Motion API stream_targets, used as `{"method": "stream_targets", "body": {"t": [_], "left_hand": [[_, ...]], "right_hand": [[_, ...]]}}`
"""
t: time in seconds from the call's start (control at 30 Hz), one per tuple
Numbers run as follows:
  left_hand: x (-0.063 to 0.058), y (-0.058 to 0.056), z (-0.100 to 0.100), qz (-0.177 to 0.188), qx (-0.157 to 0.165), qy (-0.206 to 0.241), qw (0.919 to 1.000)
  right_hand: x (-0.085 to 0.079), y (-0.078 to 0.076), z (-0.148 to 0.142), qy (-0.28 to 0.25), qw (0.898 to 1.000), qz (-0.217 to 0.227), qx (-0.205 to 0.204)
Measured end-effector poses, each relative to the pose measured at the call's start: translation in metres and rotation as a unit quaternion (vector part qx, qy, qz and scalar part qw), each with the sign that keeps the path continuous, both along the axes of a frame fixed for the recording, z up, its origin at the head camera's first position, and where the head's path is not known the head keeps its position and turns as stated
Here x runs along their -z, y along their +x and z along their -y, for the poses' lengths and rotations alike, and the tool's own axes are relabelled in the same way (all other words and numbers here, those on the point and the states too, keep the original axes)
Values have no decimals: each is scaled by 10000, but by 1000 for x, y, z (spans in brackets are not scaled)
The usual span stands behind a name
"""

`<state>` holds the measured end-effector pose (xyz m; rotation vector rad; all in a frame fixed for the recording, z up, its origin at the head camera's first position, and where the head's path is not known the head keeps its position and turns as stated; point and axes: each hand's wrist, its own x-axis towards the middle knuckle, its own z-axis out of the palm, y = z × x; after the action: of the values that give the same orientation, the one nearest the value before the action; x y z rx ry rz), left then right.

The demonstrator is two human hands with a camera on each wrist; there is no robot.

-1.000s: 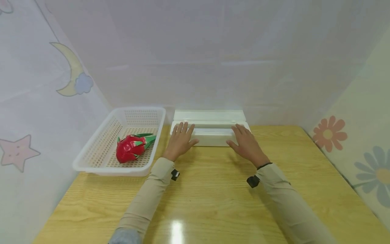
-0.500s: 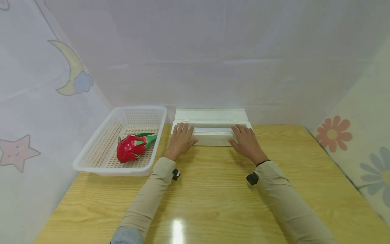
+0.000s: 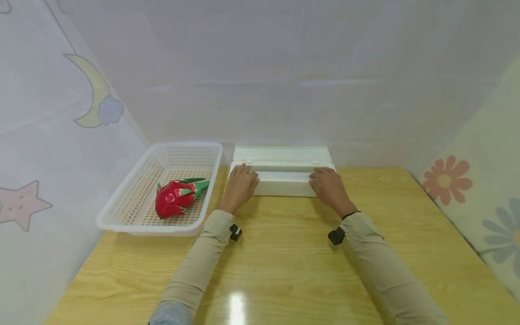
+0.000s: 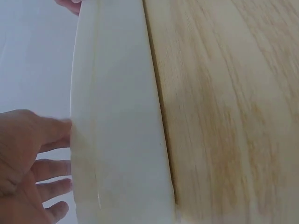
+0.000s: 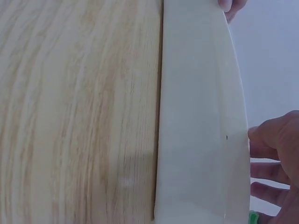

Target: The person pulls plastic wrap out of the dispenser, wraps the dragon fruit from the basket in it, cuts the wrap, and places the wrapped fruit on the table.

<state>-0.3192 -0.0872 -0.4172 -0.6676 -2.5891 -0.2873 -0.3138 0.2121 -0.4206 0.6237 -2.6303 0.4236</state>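
A long white box (image 3: 285, 188) stands near the back of the table, its hinged lid (image 3: 283, 154) tipped back behind it. Inside the box a pale, glossy strip (image 3: 284, 174) runs lengthwise, like a roll of wrap. My left hand (image 3: 240, 187) reaches over the box's left end, fingers bent into the opening. At the right end my right hand (image 3: 330, 188) does the same. In the left wrist view the thumb (image 4: 53, 128) is right at the box's top edge. The fingertips are partly hidden behind the box; I cannot tell whether they pinch anything.
To the left stands a white plastic basket (image 3: 148, 229) with a red and green dragon fruit (image 3: 174, 198) in it. The wooden table (image 3: 284, 253) ends at a pale cloth wall behind. A small green piece (image 5: 253, 217) shows by the right fingers.
Both thumbs have drawn up from the box's front to its top edge, and the fingers have bent further into the opening. Basket and dragon fruit stay put.
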Motion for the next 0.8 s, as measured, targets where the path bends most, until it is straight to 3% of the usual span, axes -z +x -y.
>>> {"method": "stream_targets", "body": {"t": [0.17, 0.37, 0.8], "left_hand": [[1, -5, -3, -275, -76, 446, 9986], [-1, -9, -9, -57, -83, 1018, 9947], [4, -19, -14, 171, -446, 743, 9961]], "right_hand": [[0, -7, 0, -185, 9992, -338, 48], [1, -15, 1, -236, 9987, -421, 158], [7, -16, 5, -9, 9989, -264, 395]]}}
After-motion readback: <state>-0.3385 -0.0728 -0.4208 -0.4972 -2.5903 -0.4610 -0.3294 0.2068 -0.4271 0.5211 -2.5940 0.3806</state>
